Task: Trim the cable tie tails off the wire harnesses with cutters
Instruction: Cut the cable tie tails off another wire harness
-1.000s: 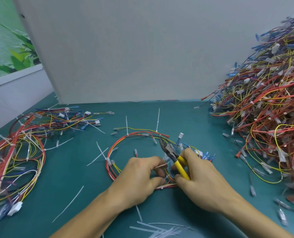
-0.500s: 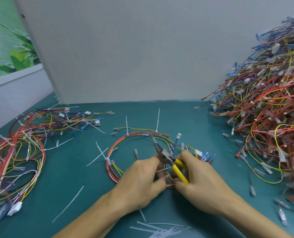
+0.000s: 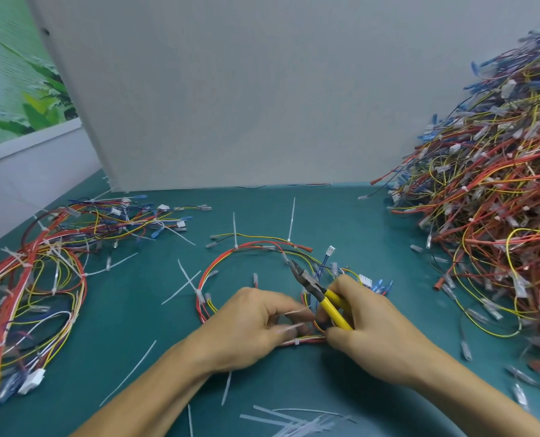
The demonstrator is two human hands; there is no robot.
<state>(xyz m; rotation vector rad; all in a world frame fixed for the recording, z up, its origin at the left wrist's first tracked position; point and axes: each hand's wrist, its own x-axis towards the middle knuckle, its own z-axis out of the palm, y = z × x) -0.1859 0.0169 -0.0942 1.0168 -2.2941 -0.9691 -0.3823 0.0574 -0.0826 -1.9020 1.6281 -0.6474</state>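
Left hand (image 3: 249, 323) has drawn back from the nose of the yellow-handled steel cutters (image 3: 312, 288), fingers pinching white plastic tie tails (image 3: 293, 313). Right hand (image 3: 366, 323) grips the cutters, centre frame. Red-yellow looped wire harness (image 3: 252, 244) still has uncut tails standing up; tangled harness pile (image 3: 498, 216) at right looks untrimmed.

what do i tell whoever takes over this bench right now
Left hand holds the near side of the looped red and yellow wire harness on the teal mat. Right hand grips the yellow-handled cutters above it.
Done: cut white tie tails lie at the near edge.
To do: two upright white tails on the loop's far side; the left wire pile also shows long tails. Big right heap: cannot tell.
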